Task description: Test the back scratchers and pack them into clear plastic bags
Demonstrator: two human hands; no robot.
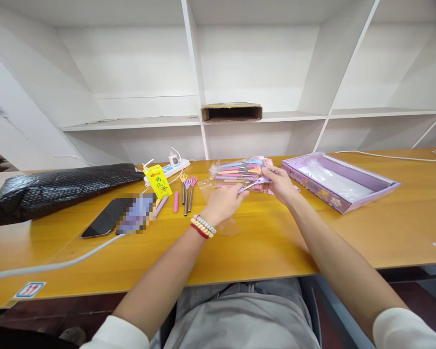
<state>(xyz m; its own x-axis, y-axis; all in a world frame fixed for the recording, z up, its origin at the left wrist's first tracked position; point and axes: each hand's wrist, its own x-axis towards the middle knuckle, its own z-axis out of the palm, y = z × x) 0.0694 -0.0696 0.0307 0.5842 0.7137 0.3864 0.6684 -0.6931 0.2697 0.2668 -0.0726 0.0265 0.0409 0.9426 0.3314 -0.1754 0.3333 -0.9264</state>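
Between my two hands is a small back scratcher [253,184] with a purple end and a metal rod. My left hand [223,206] closes around its lower, purple handle end. At the other end, my right hand [281,182] pinches the purple head, which the fingers partly hide. Just behind lies a clear plastic bag with several colourful back scratchers [238,169]. Left of my hands, three claw-headed metal rods [188,194] in yellow, purple and pink lie side by side. Near them are a loose pink handle [176,201] and a purple handle [162,207].
A purple open box [366,195] with clear plastic inside stands right. On the left are a yellow drink carton [159,180], white power strip [172,169], black phone [105,219], partly pixelated device [125,225], white cable [76,256] and black wrapped parcel [65,186]. A cardboard box [232,118] sits on the shelf.
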